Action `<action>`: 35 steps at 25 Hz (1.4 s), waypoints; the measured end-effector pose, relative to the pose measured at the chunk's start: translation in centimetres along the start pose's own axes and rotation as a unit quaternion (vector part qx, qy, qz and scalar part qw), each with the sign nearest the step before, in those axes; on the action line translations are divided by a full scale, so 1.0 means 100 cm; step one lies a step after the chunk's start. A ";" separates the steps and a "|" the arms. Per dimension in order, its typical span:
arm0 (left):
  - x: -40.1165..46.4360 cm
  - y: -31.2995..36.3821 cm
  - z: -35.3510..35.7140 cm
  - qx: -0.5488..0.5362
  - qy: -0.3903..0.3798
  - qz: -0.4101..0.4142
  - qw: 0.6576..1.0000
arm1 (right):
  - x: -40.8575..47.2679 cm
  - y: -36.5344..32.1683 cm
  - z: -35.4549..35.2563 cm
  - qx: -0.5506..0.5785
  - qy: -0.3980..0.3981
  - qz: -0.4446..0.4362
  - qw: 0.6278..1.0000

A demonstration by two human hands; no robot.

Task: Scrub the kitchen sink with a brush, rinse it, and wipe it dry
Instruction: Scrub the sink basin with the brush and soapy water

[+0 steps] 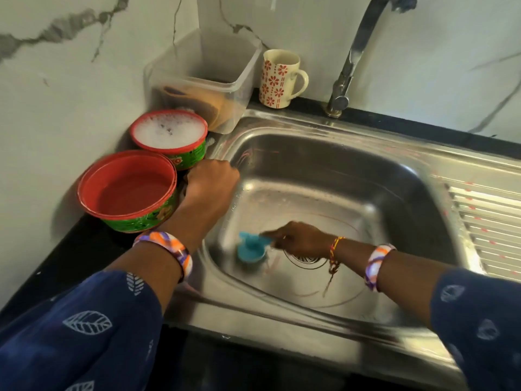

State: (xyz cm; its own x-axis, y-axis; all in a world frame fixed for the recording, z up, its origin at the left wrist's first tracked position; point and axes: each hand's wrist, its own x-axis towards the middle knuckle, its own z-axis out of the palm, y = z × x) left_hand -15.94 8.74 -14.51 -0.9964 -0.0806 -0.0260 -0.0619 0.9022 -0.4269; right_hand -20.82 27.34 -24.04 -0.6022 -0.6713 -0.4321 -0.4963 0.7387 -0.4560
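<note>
Scrubbing: right hand [298, 239] grips the handle of the blue brush [251, 248], fingers curled round it; brush head is blurred and sits on the basin floor
Brush: low in the sink [324, 176], at about 9 o'clock from the drain [306, 259] and just beside it
Left hand [210, 184]: fingers curled over the sink's rim at about 9 o'clock of the basin; whether they pinch anything cannot be told
Bowl of foam [169, 136]: red-rimmed, on the counter [84, 249] at 10 o'clock of the basin, filled with white suds
Bowl of water [128, 190]: red inside, green outside, just in front of the foam bowl and beside the left hand
Tub [203, 80]: clear plastic, in the corner at 11 o'clock, something brown inside
Mug [279, 79]: cream with red flowers, upright at 12 o'clock, between tub and tap
Tap [352, 60]: steel, at 1 o'clock, spout rising out of view
Drainboard [487, 230]: ribbed, at 3 o'clock
Wrists: a patterned bangle [169, 251] on each, dark blue leaf-print sleeves [84, 328]
</note>
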 end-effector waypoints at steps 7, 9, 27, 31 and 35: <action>0.002 0.007 -0.002 0.008 -0.008 -0.005 1.000 | -0.019 0.003 -0.016 0.071 -0.147 0.034 0.986; 0.003 0.006 -0.001 0.001 -0.009 -0.005 1.000 | -0.043 0.010 -0.020 0.042 -0.273 0.071 0.958; 0.013 0.008 -0.006 -0.015 -0.031 -0.026 0.999 | 0.007 0.018 -0.034 -0.103 0.090 0.032 0.990; 0.011 0.011 -0.004 0.007 -0.025 -0.026 0.999 | -0.016 0.016 -0.021 -0.010 -0.042 -0.002 0.999; 0.012 0.009 -0.003 0.007 -0.023 -0.036 0.999 | -0.018 0.016 -0.014 -0.106 -0.008 -0.026 0.994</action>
State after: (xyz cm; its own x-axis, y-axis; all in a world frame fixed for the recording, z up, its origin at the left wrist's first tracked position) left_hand -17.23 9.59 -14.68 -0.9858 -0.1640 -0.0355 -0.1317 0.8871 -0.4423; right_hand -21.40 29.83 -22.91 -0.5640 -0.7079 -0.4251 -0.6474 0.6987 -0.3046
